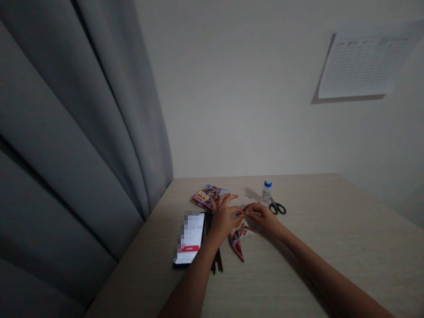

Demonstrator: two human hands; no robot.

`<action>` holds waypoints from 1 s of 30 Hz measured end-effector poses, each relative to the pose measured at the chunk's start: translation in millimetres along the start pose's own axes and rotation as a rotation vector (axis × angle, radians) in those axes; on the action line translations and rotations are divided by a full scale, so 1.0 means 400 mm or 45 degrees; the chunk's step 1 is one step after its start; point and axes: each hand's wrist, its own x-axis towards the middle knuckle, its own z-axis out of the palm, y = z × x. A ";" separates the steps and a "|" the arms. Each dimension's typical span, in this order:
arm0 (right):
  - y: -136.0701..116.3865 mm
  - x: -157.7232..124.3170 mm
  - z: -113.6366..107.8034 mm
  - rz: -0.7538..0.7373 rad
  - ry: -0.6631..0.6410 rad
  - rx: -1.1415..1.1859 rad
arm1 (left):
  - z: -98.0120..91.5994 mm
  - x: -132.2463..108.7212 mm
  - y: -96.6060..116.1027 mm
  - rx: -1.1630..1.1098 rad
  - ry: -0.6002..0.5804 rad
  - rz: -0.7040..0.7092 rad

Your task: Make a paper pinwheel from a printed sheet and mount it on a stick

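Nearest you, your two forearms are reaching out over the pale wooden table [331,229] and meeting near its middle. Just left of your left arm, a phone [189,239] is lying face up with its screen lit — white, with a red bar low on it; the writing there is blurred and cannot be read. Thin dark sticks [216,260] are lying beside the phone, running under your left wrist.

Your left hand [224,216] is hovering with its outer fingers spread while thumb and forefinger are pinching the near end of a folded piece of red-and-white paper [239,240]. Your right hand [265,217] is closing its fingertips on the same paper from the other side, so both hands are gripping it between them. The paper is trailing down toward you in a point and resting on the table below your hands; its print is too small to read.

Farther off, a colourful magazine [208,195] is lying flat behind your left hand — red and yellow lettering, not legible. A small white bottle with a blue cap [266,192] is standing upright beyond your right hand, with black-handled scissors [277,206] just beside it. At the back, a grey curtain [82,132] is hanging on the left, and a printed sheet [361,66] is sticking to the wall, its lines unreadable.
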 end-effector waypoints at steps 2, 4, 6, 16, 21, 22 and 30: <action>0.005 0.001 0.000 0.013 -0.009 0.018 | -0.003 0.000 0.004 0.004 0.003 -0.010; 0.012 0.000 -0.001 0.018 -0.015 0.030 | -0.007 -0.001 0.008 0.003 0.005 -0.020; 0.017 -0.003 -0.001 0.009 0.011 0.024 | -0.010 0.000 0.009 0.001 0.007 -0.024; 0.003 -0.018 -0.018 -0.289 0.193 -0.243 | -0.017 0.005 0.015 -0.041 0.068 -0.027; 0.010 -0.020 -0.012 -0.319 0.199 -0.249 | -0.021 0.006 0.015 -0.044 0.055 -0.028; 0.010 -0.020 -0.011 -0.321 0.197 -0.245 | -0.021 0.006 0.015 -0.044 0.055 -0.025; 0.000 -0.020 -0.012 -0.303 0.206 -0.218 | -0.019 0.007 0.012 -0.049 0.074 -0.018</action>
